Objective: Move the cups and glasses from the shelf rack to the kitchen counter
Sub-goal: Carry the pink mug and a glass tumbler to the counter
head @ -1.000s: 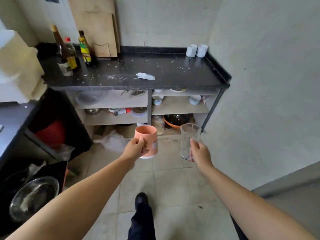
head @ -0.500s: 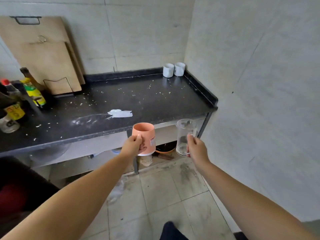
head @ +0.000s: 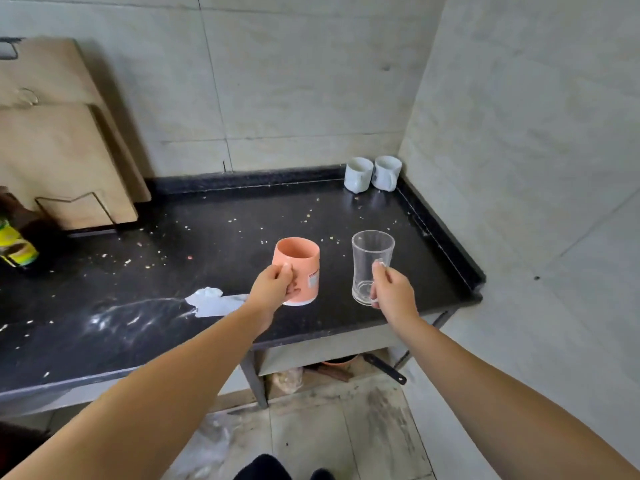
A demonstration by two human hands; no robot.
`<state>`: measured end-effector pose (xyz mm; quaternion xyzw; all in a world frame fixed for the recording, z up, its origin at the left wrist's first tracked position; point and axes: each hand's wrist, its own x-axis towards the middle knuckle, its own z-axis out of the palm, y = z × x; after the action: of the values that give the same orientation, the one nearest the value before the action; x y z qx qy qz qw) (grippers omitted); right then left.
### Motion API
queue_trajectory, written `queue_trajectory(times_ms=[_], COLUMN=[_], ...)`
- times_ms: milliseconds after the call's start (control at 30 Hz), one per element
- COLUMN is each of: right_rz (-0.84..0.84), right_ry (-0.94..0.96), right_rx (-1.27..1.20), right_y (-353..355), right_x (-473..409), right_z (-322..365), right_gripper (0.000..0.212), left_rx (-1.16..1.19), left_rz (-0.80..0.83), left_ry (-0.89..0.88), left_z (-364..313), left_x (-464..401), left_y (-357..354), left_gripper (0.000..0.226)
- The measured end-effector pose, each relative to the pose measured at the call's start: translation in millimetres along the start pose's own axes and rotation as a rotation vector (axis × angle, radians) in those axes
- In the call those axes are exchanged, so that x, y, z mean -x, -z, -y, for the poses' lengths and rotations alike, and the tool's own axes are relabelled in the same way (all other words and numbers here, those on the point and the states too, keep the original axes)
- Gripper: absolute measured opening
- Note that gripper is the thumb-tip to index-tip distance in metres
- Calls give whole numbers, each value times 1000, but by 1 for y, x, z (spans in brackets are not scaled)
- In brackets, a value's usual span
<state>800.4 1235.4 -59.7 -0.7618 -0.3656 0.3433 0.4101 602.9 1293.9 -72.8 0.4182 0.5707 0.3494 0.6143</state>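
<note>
Both hands have come up and fwd since a moment ago: cup and glass, which were held out in front of the shelves, are now over the black counter [head: 346, 209]. Left hand [head: 272, 287], mid-frame, is closed round the handle side of the orange mug [head: 298, 263]; mug upright, white label facing right, base at or just above the counter, can't tell if it touches. Right hand [head: 393, 292], just right of it, grips the handle of the clear glass mug [head: 370, 261] w/ fingers curled; glass upright & empty, base also close to the surface. The two are near each other, not touching. Two white mugs [head: 372, 173] sit side by side in the back right corner of the counter. Crumbs all over the top, a torn white scrap [head: 211, 303] left of the left wrist. Wooden cutting boards [head: 62, 143] lean on the wall at upper left, a yellow-labelled bottle [head: 14, 247] at the left edge.
</note>
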Motion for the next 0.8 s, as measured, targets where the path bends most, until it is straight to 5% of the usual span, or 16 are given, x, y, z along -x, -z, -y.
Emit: queue_trajectory(times_ms=[800], right_rz=[22], right_ry=[18], right_rx=[-80], right_y=[-127], right_x=[-349], right_z=[75], right_gripper=[46], left_rx=[34], left_rz=[-102], left_ry=[66], left_z=[-75], left_x=[-344], left_y=[-64], left_gripper=[27])
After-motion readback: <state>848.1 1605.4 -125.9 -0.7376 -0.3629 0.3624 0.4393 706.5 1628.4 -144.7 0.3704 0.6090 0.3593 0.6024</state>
